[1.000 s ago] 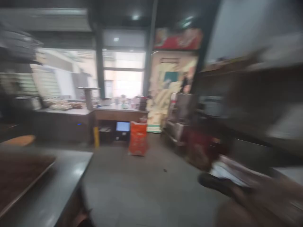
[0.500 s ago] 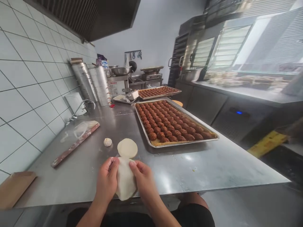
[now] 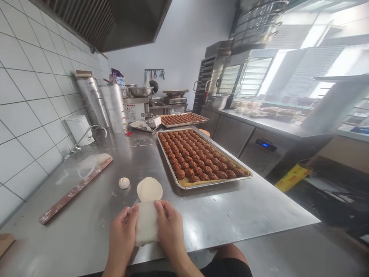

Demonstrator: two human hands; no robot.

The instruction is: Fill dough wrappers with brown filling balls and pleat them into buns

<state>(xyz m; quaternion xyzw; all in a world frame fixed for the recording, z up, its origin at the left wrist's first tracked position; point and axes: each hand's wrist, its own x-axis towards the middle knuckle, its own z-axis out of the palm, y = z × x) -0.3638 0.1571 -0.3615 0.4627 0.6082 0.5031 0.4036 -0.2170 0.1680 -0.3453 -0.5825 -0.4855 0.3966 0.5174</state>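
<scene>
Between my two hands hangs a pale dough sheet (image 3: 147,223), its sides pinched near the upper corners. My left hand (image 3: 123,232) grips its left edge between thumb and curled fingers. On the opposite edge, my right hand (image 3: 170,227) pinches in the same way. Just beyond the sheet, a round dough wrapper (image 3: 150,188) lies flat on the steel table (image 3: 77,227). Left of that wrapper sits a small pleated bun (image 3: 124,183).
A metal tray (image 3: 215,184) of brown balls in rows stands to the right, with a second such tray (image 3: 184,123) behind it. A floury reddish bar (image 3: 76,190) lies at the left beside a plastic bag (image 3: 90,165). A tap (image 3: 89,134) rises by the tiled wall.
The held dough sheet has been pulled wider and squarer, with its lower end drawn up onto the table side. The camera view has turned slightly to the right.
</scene>
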